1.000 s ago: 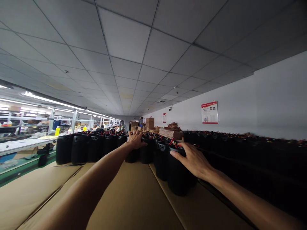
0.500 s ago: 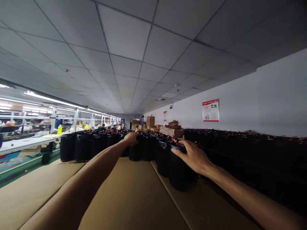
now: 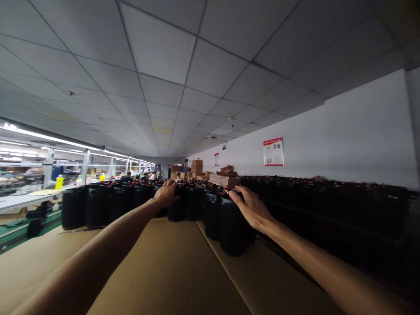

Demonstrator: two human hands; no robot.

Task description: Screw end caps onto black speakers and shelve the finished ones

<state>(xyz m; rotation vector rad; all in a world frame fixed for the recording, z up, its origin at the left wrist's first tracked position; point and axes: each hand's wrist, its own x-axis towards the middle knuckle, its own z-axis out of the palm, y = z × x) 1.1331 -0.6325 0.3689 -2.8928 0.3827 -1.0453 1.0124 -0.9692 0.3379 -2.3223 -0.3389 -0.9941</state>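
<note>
Black cylindrical housings with coloured wires on top stand in rows on a cardboard sheet. My right hand is at the top of the nearest housing, its thumb stretched along the rim and its other fingers reaching over the far side. Farther off, my left hand lies over the tops of the middle group, fingers extended, beside another housing. What its fingertips touch is hidden. Neither hand is visibly wrapped round a housing.
A dark mass of similar housings fills the right side along the wall. On the left runs a long workbench with yellow bottles. Cardboard boxes are stacked at the back. A fold line crosses the cardboard.
The view has swung slightly right. My right hand has risen a little, its thumb moving from the nearest housing's front to its top rim. My left hand has shifted slightly left. The housings stay put.
</note>
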